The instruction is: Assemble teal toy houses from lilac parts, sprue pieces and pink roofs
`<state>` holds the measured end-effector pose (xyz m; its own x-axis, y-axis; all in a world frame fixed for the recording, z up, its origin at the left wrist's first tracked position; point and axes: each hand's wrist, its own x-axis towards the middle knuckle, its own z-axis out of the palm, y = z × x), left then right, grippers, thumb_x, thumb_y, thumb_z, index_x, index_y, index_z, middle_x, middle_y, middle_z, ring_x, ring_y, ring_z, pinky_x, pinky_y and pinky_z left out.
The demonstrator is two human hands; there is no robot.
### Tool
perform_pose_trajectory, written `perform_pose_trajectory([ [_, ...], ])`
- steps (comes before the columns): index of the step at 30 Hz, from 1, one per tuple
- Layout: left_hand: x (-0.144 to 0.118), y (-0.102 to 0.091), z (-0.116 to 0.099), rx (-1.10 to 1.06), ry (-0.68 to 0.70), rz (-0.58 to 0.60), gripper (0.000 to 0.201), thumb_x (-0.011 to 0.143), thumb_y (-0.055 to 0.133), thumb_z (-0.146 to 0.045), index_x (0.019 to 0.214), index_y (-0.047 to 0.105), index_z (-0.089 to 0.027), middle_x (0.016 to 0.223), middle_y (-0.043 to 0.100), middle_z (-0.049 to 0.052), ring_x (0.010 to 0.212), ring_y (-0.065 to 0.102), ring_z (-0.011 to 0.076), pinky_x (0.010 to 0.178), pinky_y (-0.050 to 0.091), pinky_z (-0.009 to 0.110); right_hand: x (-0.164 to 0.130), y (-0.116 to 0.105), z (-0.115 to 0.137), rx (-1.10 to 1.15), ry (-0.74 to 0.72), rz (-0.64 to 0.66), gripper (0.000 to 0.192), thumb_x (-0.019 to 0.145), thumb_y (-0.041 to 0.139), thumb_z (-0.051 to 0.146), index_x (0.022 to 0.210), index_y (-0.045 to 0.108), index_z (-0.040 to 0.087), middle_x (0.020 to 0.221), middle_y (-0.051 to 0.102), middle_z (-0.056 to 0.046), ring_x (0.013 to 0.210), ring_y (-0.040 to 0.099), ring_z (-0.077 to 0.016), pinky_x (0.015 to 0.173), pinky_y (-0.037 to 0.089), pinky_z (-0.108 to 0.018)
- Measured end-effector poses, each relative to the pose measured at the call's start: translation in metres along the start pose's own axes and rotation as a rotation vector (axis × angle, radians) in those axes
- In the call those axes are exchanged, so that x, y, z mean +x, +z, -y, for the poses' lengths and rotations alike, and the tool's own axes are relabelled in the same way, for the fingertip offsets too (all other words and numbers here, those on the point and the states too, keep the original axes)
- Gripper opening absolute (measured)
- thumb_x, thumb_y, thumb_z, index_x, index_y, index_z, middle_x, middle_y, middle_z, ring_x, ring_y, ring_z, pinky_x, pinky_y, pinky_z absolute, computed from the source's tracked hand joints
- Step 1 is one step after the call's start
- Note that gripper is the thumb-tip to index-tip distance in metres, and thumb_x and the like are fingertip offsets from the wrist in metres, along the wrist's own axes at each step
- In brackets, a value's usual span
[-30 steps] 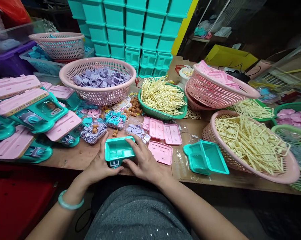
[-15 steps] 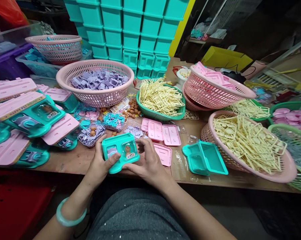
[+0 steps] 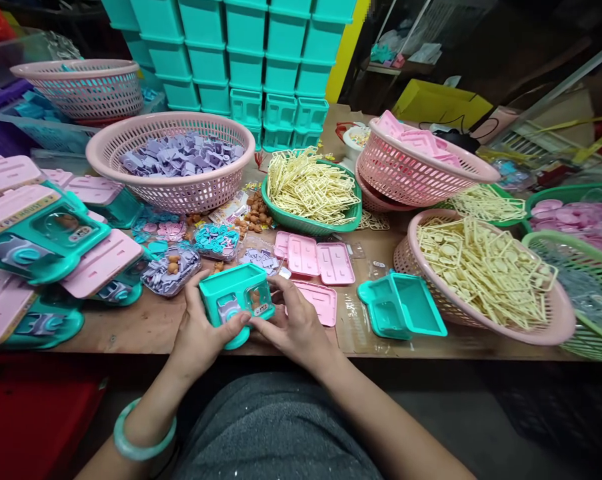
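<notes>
Tilted upright since 1 second ago, the teal plastic toy house (image 3: 237,300) sits clamped between left hand (image 3: 201,333) and right hand (image 3: 293,327), beside pink plastic lids (image 3: 321,263).

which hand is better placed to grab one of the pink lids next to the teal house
Right. The right hand lies beside the pink lids, while the left hand grips the far side of the teal house.

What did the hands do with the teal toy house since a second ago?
Both hands, left hand and right hand, turned the house over: its open inside faced up, now its front with the little window faces the camera. They kept hold throughout. The baskets and pink lids stayed put.
</notes>
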<state>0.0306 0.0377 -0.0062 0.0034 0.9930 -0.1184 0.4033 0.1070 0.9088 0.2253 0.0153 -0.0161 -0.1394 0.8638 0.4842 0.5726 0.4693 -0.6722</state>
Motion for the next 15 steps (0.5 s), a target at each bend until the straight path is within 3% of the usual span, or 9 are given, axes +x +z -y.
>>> perform_pose_trajectory([
  [4, 0.005, -0.002, -0.001, -0.006, 0.006, -0.005, 0.094, 0.065, 0.080, -0.062, 0.138, 0.035, -0.024, 0.132, 0.056, 0.015, 0.116, 0.063, 0.0360, 0.098, 0.052, 0.053, -0.002, 0.002, -0.005, -0.017, 0.004, -0.036, 0.064, 0.090, 0.064, 0.027, 0.148, 0.039, 0.020, 0.122, 0.070, -0.014, 0.100, 0.074, -0.0263, 0.086, 0.063, -0.039],
  [6, 0.007, -0.004, 0.002, -0.049, -0.027, 0.024, 0.092, 0.067, 0.080, -0.061, 0.138, 0.035, -0.024, 0.129, 0.057, 0.014, 0.111, 0.065, 0.0334, 0.095, 0.054, 0.051, -0.002, -0.001, -0.008, 0.048, 0.133, -0.054, 0.056, 0.091, 0.055, 0.021, 0.145, 0.044, 0.019, 0.107, 0.074, -0.011, 0.083, 0.074, -0.0220, 0.073, 0.063, -0.033],
  [10, 0.010, -0.007, 0.008, -0.063, -0.035, 0.036, 0.091, 0.068, 0.081, -0.060, 0.140, 0.035, -0.026, 0.126, 0.059, 0.012, 0.106, 0.068, 0.0311, 0.092, 0.056, 0.047, 0.007, -0.012, -0.014, 0.356, 0.447, -0.003, 0.023, 0.092, 0.060, 0.032, 0.113, 0.061, 0.021, 0.077, 0.067, 0.000, 0.061, 0.062, -0.0131, 0.054, 0.052, -0.023],
  [13, 0.009, -0.006, 0.007, 0.007, -0.009, 0.024, 0.092, 0.067, 0.080, -0.061, 0.140, 0.037, -0.026, 0.128, 0.058, 0.012, 0.108, 0.067, 0.0327, 0.091, 0.056, 0.048, 0.014, -0.018, -0.017, 0.476, 0.500, 0.095, 0.023, 0.092, 0.062, 0.043, 0.084, 0.059, 0.021, 0.067, 0.059, 0.003, 0.057, 0.057, -0.0125, 0.052, 0.049, -0.023],
  [15, 0.008, -0.004, 0.004, 0.056, -0.003, 0.012, 0.093, 0.066, 0.081, -0.061, 0.140, 0.037, -0.026, 0.130, 0.058, 0.013, 0.111, 0.066, 0.0346, 0.093, 0.055, 0.050, 0.014, -0.019, -0.016, 0.387, 0.449, 0.074, 0.028, 0.095, 0.058, 0.043, 0.077, 0.058, 0.021, 0.065, 0.058, 0.002, 0.059, 0.057, -0.0137, 0.056, 0.049, -0.025],
])
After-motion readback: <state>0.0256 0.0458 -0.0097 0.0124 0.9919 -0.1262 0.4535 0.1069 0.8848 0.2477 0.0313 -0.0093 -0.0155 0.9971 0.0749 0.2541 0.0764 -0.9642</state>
